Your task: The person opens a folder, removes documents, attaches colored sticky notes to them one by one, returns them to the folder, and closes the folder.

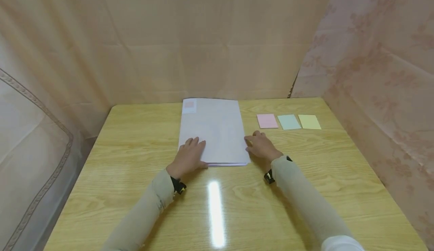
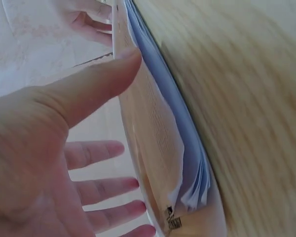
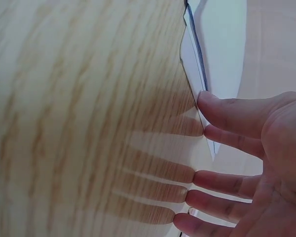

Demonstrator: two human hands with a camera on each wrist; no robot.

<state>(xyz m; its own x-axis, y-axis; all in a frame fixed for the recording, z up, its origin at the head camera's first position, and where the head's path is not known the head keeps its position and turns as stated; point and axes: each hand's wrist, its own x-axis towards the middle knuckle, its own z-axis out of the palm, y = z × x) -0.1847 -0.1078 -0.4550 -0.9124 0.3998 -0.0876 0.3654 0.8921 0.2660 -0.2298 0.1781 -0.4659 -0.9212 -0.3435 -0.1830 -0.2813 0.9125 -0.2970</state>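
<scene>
A white folder lies on the table, a small label with a pink square in its far left corner. Loose sheets show inside its near edge in the left wrist view. My left hand rests on the folder's near left part, its fingers spread and its thumb against the near edge. At the right edge is my right hand; its thumb and forefinger touch that edge, while the other fingertips meet the table. Neither hand visibly grips the folder.
Pink, green and yellow sticky-note pads lie in a row beyond the right hand. The wooden table ends at a beige curtain behind. Floral cloth hangs on the right. Light reflects off the tabletop in front.
</scene>
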